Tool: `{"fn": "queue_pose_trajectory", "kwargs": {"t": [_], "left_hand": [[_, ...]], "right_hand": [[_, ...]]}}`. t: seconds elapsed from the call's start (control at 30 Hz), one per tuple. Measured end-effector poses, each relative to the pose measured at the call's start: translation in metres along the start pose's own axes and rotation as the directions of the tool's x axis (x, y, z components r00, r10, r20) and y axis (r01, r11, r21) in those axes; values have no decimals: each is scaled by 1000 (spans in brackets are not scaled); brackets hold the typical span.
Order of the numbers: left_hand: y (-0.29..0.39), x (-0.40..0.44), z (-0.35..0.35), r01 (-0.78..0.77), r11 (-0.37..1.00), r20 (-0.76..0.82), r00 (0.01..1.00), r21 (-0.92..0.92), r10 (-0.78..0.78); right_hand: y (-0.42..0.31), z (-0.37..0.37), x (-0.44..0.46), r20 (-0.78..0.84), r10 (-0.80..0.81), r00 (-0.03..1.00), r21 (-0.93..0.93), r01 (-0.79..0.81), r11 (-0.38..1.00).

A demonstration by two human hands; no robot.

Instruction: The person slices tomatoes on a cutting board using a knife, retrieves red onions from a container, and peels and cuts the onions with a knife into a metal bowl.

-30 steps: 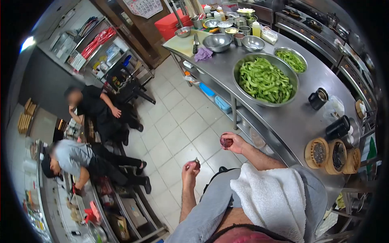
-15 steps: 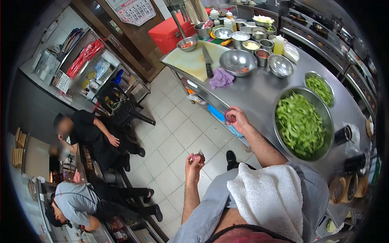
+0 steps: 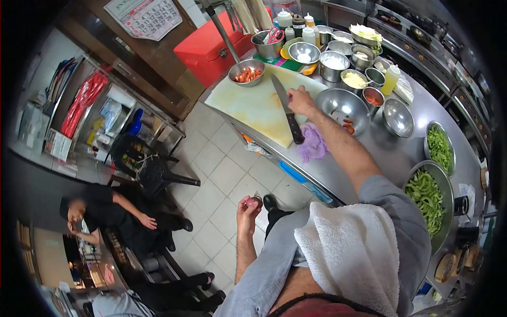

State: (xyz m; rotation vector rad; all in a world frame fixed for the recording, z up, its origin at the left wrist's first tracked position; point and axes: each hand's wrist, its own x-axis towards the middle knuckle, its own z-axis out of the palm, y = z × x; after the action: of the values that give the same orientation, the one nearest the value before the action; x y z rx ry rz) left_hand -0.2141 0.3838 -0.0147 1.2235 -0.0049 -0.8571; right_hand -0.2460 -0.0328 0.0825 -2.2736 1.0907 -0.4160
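Observation:
My left hand (image 3: 246, 215) is closed round a small red onion (image 3: 254, 202) above the floor. Over the white cutting board (image 3: 237, 100), my right hand (image 3: 300, 100) reaches out with its fingers closed and pointing down; whatever is in it is hidden. A knife (image 3: 285, 103) lies on the board just left of my right hand, its black handle at the near edge. Beside that handle rests a purple cloth (image 3: 312, 142). To the right of my right hand stands a steel bowl (image 3: 343, 108) with a few red pieces inside.
A bowl of chopped tomato (image 3: 246, 72) stands at the board's far left corner. Sauce bottles (image 3: 285, 20) and several metal containers fill the back. A big bowl of sliced green vegetables (image 3: 429, 203) is at the right. Two people, one in black (image 3: 132, 211), are at the lower left.
My right hand, which held a red onion over the floor, has moved forward over the cutting board. The view has come closer to the board. My left hand still holds its onion.

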Motion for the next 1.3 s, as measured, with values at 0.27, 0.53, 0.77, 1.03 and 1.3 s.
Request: {"fn": "queue_pose_trajectory", "kwargs": {"t": [0.27, 0.53, 0.77, 1.03, 1.3], "left_hand": [[99, 146, 19, 30, 970, 348, 930, 241, -115], [175, 258, 65, -50, 957, 571, 810, 287, -129], [168, 286, 128, 88, 992, 715, 688, 93, -128], [140, 282, 169, 119, 991, 766, 632, 60, -122], [112, 272, 194, 348, 936, 722, 663, -63, -198]], "right_hand": [[32, 11, 81, -61, 260, 964, -513, -254, 820], [31, 12, 88, -103, 531, 841, -278, -537, 796], [-10, 37, 16, -262, 180, 948, -7, -188, 982], [-13, 68, -42, 18, 382, 924, -33, -381, 924], [-16, 29, -55, -3, 403, 915, 404, -368, 838]]}}
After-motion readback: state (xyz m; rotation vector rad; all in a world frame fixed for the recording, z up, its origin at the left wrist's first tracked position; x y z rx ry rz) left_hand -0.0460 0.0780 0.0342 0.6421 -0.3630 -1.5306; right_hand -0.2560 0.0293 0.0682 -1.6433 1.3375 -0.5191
